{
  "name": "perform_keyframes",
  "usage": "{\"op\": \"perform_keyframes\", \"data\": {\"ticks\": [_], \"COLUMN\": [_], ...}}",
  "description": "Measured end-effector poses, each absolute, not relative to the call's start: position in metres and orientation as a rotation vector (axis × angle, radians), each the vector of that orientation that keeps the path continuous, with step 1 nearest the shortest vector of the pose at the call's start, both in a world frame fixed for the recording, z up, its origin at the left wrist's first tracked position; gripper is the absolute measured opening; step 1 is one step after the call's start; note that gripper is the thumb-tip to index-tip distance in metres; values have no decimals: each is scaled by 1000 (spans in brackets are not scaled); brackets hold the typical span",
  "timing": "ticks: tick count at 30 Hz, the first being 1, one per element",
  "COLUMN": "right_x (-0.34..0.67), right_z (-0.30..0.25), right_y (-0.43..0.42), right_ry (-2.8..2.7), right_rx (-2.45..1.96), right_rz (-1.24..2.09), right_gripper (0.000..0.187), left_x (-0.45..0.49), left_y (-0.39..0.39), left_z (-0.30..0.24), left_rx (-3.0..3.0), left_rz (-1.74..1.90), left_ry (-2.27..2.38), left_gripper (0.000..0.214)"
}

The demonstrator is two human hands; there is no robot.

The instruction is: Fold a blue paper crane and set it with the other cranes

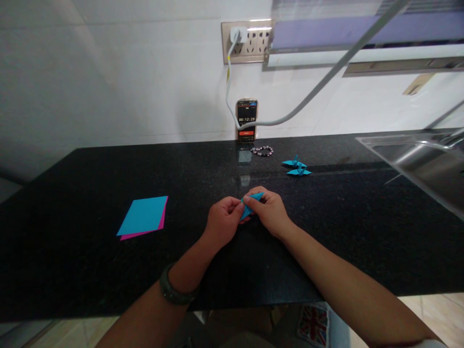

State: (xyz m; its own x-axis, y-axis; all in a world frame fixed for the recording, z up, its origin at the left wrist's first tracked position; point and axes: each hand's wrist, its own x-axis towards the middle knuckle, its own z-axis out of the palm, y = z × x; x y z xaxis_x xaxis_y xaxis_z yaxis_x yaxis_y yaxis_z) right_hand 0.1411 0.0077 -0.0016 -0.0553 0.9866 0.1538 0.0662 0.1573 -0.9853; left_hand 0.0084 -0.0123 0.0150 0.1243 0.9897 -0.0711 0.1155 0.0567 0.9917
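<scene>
Between my two hands, over the black countertop, is a small piece of folded blue origami paper [251, 206]. My left hand [225, 218] pinches its left side with thumb and fingers. The upper right part is gripped by my right hand [268, 209], its thumb lying across the paper. My fingers cover part of the folds. Beyond my right hand, two finished-looking blue paper cranes [297, 167] sit close together. Off to the left of my hands lies a stack of square origami paper [145, 215], blue on top with pink showing beneath.
A phone [247, 121] showing a timer leans on the wall, with a grey cable [290, 115] hanging across it. A beaded bracelet [262, 151] lies by the phone. To the right is a metal sink [427, 164]. The black countertop [90, 270] ends close to my body.
</scene>
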Motion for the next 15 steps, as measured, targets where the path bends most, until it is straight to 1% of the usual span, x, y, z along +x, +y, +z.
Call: {"op": "perform_keyframes", "data": {"ticks": [15], "right_x": [145], "right_z": [7], "right_y": [9], "right_ry": [-1241], "right_rx": [-1080], "right_rz": [1312], "right_gripper": [21], "left_x": [7], "left_y": [-11], "left_z": [11], "left_rx": [1267], "left_rz": [1004], "left_ry": [1202], "left_gripper": [23]}}
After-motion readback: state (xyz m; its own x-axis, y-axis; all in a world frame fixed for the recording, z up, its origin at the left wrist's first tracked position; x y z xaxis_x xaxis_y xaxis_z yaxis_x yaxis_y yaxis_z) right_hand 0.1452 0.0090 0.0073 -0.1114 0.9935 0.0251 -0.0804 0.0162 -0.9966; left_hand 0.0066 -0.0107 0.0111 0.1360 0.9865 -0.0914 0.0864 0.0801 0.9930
